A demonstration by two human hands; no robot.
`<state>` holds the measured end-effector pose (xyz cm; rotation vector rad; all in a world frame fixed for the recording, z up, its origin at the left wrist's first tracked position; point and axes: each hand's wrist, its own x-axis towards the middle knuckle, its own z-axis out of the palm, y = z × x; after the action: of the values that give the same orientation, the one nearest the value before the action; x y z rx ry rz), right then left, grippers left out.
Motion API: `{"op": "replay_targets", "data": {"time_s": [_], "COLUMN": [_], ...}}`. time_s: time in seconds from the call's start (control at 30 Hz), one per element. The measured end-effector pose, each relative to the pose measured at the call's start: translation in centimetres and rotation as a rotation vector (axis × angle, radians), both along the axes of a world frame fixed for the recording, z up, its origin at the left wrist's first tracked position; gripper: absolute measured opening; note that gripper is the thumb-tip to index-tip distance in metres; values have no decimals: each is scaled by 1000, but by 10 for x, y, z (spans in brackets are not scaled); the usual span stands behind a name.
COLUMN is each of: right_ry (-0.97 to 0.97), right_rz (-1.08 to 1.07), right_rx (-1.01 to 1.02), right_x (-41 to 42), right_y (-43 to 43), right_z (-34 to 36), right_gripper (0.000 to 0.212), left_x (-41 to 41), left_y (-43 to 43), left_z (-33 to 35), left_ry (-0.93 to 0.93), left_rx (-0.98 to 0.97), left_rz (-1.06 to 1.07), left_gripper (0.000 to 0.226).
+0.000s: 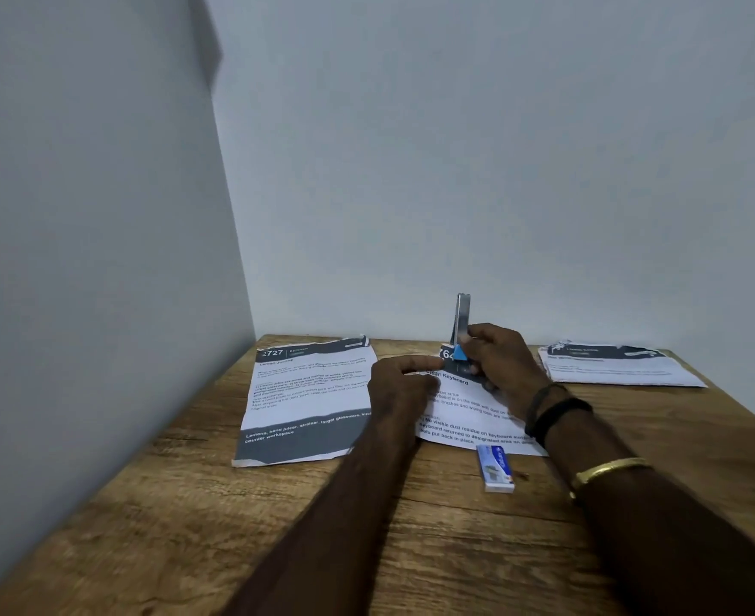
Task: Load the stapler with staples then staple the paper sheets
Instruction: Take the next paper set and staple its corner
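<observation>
Stapler (pixel 462 317) open on middle sheet (pixel 469 420).
Right grip (pixel 500 362) curled round stapler base, top arm upright; left grip (pixel 400 384) half-curled beside it, contents indeterminable. Staple box (pixel 495 469) on tabletop (pixel 189 526) nearby.

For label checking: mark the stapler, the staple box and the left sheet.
stapler (pixel 463 317), head view, on its raised metal arm.
staple box (pixel 495 469), head view, on its blue-and-white top face.
left sheet (pixel 309 393), head view, on its white printed middle.
</observation>
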<state>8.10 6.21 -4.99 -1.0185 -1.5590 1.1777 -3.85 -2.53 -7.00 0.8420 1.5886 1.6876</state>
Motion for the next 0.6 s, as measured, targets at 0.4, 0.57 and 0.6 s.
{"op": "replay_targets", "data": {"time_s": [0.4, 0.57, 0.6], "right_ry": [-16, -22, 6], "right_rz": [-30, -37, -12], "right_rx": [118, 125, 95], "right_x": [-2, 0, 1], "right_y": [0, 0, 0], "right_z": [1, -1, -1], "right_gripper": [18, 19, 18], "left_x": [2, 2, 2], "left_y": [-6, -8, -8], "left_z": [4, 5, 5], "left_ry": [5, -8, -8], "left_rx": [-2, 4, 10], "left_rz": [-12, -22, -15], "left_gripper": [31, 30, 29]}}
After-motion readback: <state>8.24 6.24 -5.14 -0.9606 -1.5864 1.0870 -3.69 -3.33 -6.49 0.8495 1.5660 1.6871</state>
